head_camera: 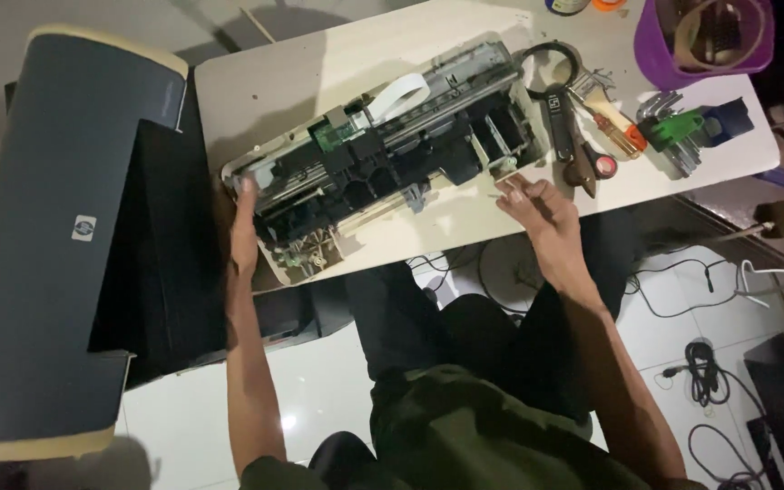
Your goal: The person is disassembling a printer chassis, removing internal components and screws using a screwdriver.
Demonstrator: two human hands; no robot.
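Your left hand (244,218) lies flat, fingers open, on the opened printer chassis (383,154) at its 9 o'clock end, steadying it; right hand (537,207), loosely open and empty, hovers at 4 o'clock.

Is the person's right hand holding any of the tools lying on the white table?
No. The right hand rests open and empty on the white table beside the opened black printer mechanism, apart from the orange-handled paintbrush.
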